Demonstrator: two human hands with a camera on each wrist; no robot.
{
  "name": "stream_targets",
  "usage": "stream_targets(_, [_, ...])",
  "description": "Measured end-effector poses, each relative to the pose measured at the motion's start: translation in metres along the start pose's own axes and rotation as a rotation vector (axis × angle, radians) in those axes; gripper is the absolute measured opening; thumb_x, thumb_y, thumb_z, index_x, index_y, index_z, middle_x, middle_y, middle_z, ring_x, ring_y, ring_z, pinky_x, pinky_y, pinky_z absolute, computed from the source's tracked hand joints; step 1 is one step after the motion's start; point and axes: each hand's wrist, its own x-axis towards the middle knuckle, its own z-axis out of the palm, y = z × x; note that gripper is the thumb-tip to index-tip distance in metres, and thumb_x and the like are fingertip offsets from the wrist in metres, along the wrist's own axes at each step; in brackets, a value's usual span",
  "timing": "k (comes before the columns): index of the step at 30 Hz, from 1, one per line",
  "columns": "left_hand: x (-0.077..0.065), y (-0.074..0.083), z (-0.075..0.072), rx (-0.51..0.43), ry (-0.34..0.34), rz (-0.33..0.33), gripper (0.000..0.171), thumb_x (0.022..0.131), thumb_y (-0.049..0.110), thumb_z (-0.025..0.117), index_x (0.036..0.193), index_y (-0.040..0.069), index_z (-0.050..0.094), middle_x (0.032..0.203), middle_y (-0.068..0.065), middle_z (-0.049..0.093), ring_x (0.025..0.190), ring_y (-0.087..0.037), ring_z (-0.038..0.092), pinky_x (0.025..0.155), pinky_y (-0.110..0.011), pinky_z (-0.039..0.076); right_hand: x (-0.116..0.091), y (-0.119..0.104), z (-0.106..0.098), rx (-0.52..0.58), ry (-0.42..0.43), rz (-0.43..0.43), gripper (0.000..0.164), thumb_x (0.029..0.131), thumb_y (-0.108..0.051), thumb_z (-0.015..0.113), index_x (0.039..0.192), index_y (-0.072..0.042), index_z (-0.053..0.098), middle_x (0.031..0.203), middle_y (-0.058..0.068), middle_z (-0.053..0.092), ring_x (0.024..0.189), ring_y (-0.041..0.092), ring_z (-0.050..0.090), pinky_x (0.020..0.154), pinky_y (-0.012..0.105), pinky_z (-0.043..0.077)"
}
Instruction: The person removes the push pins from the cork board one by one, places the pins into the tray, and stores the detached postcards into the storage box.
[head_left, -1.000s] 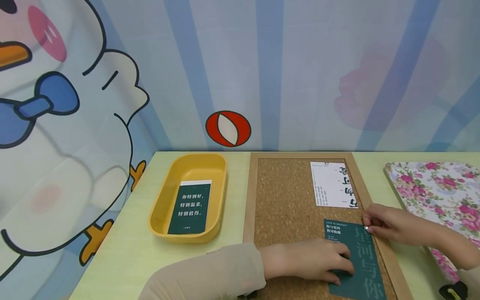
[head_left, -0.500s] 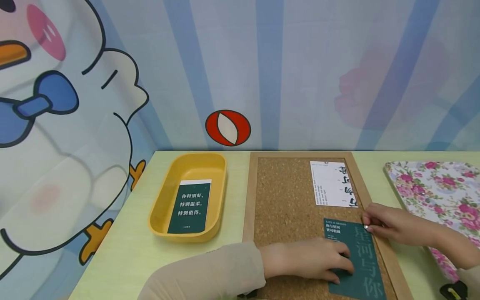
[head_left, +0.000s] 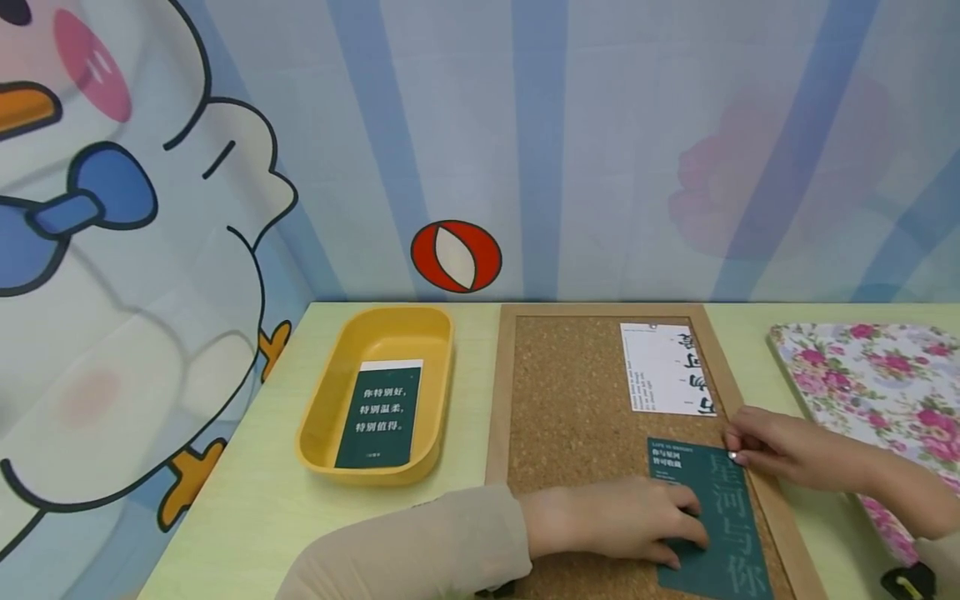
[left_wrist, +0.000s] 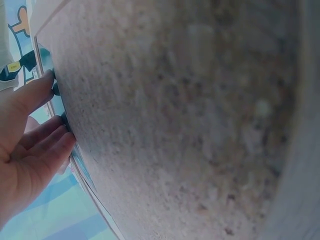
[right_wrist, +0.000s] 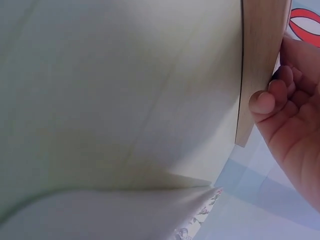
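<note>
A dark green card (head_left: 723,521) with pale characters lies on the wood-framed corkboard (head_left: 570,392), at the lower right in the head view. My left hand (head_left: 637,518) rests on the card's left part, fingers spread and lightly bent; the left wrist view has its fingertips (left_wrist: 66,142) down at the card. At the card's top right corner my right hand (head_left: 772,446) pinches a small whitish pushpin (head_left: 732,456), mostly hidden by the fingers. In the right wrist view, the curled fingers (right_wrist: 265,102) overlap the wooden frame (right_wrist: 260,60). Above, a white card (head_left: 663,371) has a pin at its top edge.
Left of the board stands a yellow tray (head_left: 431,467) holding another green card (head_left: 378,417). A floral tray (head_left: 862,367) lies to the right, partly under the right forearm. A cartoon-printed backdrop (head_left: 600,150) rises behind the pale table (head_left: 247,508).
</note>
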Motion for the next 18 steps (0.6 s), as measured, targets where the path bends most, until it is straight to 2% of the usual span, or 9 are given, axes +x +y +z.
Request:
stream_targets(6, [-0.0007,-0.0006,0.0004,-0.005,0.007,-0.004,0.036,0.091,0.027,0.059,0.127,0.019,0.057,0.128,0.003,0.049,0.112,0.001,0.047,0.09,-0.007,0.035,0.0012,0.0014,0.0002,0.041,-0.011,-0.011,0.027,0.087,0.012,0.054,0.091,-0.014,0.045,0.075,-0.011,0.04,0.061,-0.005,0.033,0.047,0.018,0.031])
stream_targets(14, [-0.0004,-0.001,0.0012,-0.004,0.014,0.003,0.036,0.091,0.027,0.059,0.126,0.019,0.058,0.127,0.003,0.05,0.111,0.001,0.047,0.09,-0.007,0.034,0.0005,0.0009,0.0013,-0.029,0.006,0.0,0.027,0.088,0.01,0.054,0.089,-0.016,0.045,0.08,-0.013,0.039,0.065,-0.005,0.033,0.049,0.019,0.031])
stream_targets(18, [0.0,-0.0005,0.0014,-0.001,0.007,-0.004,0.036,0.091,0.028,0.059,0.126,0.02,0.057,0.126,0.004,0.05,0.111,0.001,0.046,0.089,-0.007,0.034,0.0005,-0.0004,0.0005,-0.024,-0.006,0.027,0.023,0.089,0.005,0.056,0.089,-0.015,0.045,0.08,-0.014,0.038,0.065,-0.005,0.033,0.049,0.02,0.031])
